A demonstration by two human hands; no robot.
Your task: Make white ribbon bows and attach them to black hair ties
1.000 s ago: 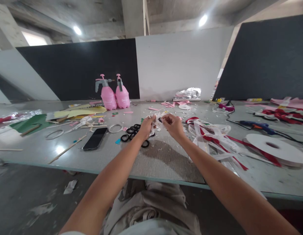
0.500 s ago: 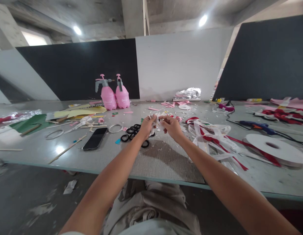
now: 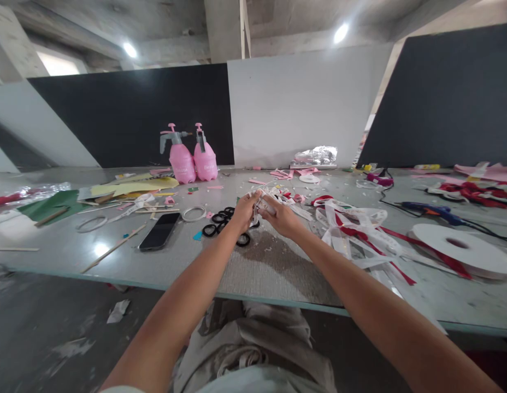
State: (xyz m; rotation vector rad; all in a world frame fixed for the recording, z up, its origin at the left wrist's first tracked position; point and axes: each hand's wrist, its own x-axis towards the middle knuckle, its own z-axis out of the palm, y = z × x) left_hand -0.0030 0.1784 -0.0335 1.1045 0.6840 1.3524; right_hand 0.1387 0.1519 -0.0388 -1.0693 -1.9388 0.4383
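Both my hands meet above the middle of the grey table (image 3: 114,262). My left hand (image 3: 243,212) and my right hand (image 3: 280,216) are closed together round a small white printed ribbon piece (image 3: 263,204). Just under and left of them lie several black rings (image 3: 220,221). A tangle of white and red ribbon (image 3: 360,229) spreads out to the right of my right hand.
A black phone (image 3: 159,231) lies left of the rings, with wooden sticks (image 3: 112,249) and white hoops (image 3: 193,213) near it. Two pink spray bottles (image 3: 192,158) stand at the back. A white ribbon reel (image 3: 462,248) and a blue glue gun (image 3: 429,209) are at right.
My right hand has moved left and closed in against my left hand, so the ribbon piece is now pinched between both.
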